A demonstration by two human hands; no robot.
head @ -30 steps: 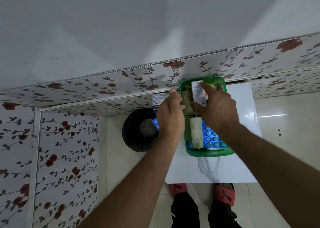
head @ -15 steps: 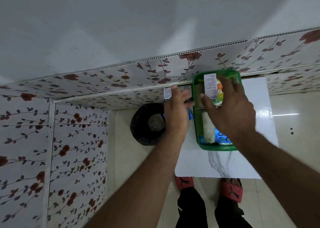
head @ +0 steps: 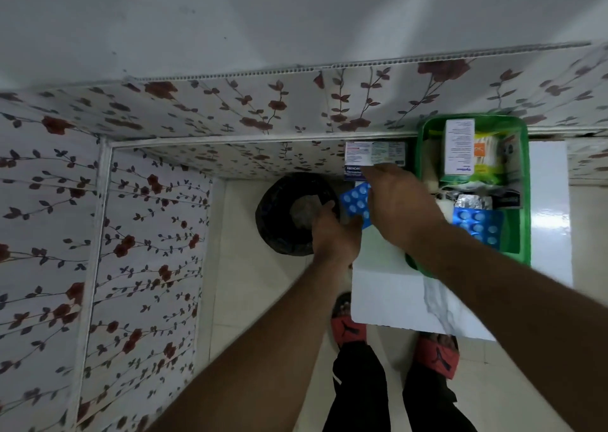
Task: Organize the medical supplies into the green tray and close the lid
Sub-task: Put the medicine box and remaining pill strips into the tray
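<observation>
Since the earlier frame the right hand (head: 401,208) has left the white carton (head: 459,145) in the uncovered green tray (head: 524,185), at the far edge of the tabletop (head: 388,293) toward its right corner. It now reaches a printed box (head: 375,153) at the far left corner, and its fingers' grasp cannot be told. The left hand (head: 335,237) has drawn back along the left edge, fingers pinching a blue blister strip (head: 355,201). The tray also holds a second blue strip (head: 477,226), an orange-and-green packet (head: 487,158), a gauze roll (head: 444,209) and a silver foil strip (head: 470,201).
</observation>
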